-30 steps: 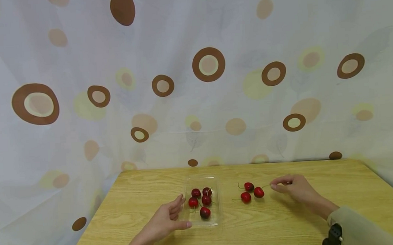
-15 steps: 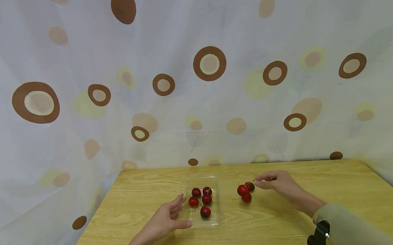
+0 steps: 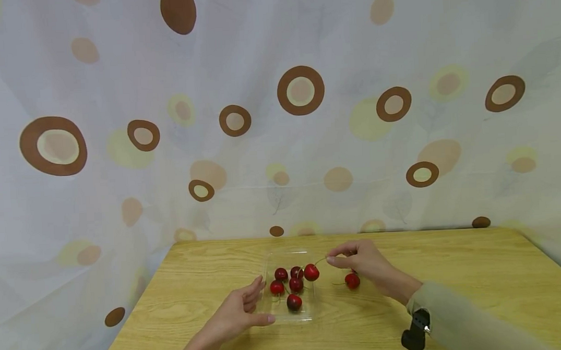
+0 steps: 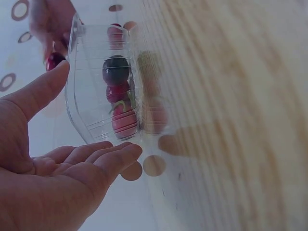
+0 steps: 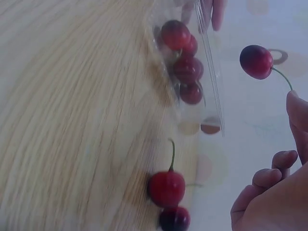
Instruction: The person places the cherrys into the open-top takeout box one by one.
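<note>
My right hand (image 3: 371, 267) pinches a red cherry (image 3: 311, 272) by its thin green stem (image 5: 284, 78). The cherry hangs raised above the table, overlapping the right side of a clear plastic box (image 3: 291, 319) in the head view. Several dark red cherries (image 3: 294, 302) with stems lie inside that box. Beside its left wall is my left hand (image 3: 237, 315), thumb and fingers spread; the left wrist view puts the fingertips (image 4: 127, 153) right at the box's end and the thumb at its rim. Two cherries lie right of the box: one red (image 5: 166, 188), one darker (image 5: 174, 219), partly hidden by my right hand in the head view.
Everything stands on a light wood-grain table (image 3: 209, 272). A pale curtain (image 3: 260, 144) with brown rings and ovals hangs behind the table's back edge and along its left. A dark wrist device (image 3: 415, 332) sits on my right sleeve.
My right hand has moved left, carrying the cherry by its stem from the loose group over to the box. My left hand and the box have stayed in place.
</note>
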`<state>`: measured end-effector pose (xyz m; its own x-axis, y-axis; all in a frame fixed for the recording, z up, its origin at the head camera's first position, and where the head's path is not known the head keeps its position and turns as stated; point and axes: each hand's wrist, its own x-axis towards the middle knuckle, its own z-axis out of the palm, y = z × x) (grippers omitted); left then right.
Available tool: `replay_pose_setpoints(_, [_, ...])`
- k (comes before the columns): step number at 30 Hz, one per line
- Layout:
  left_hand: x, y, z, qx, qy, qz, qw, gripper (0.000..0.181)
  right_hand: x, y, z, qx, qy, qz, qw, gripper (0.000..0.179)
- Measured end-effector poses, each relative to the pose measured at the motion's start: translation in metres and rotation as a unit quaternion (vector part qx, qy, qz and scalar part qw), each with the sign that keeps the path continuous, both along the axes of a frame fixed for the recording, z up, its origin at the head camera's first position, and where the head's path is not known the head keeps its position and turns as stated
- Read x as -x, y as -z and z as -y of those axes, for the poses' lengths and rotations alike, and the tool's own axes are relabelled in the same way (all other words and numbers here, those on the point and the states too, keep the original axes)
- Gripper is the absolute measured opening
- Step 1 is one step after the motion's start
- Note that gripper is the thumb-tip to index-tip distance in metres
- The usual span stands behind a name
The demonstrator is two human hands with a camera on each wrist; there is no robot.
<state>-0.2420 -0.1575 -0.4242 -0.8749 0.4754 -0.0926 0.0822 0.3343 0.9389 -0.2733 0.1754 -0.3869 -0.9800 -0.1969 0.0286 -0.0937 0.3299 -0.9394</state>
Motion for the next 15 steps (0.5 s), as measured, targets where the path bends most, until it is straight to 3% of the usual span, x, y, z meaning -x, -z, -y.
replay_pose_setpoints(15, [0.002,0.001,0.000,0.003,-0.001,-0.004,1.0000,0.097,0.004,0.013,0.048,0.035,-0.040,-0.022,0.9984,0.018])
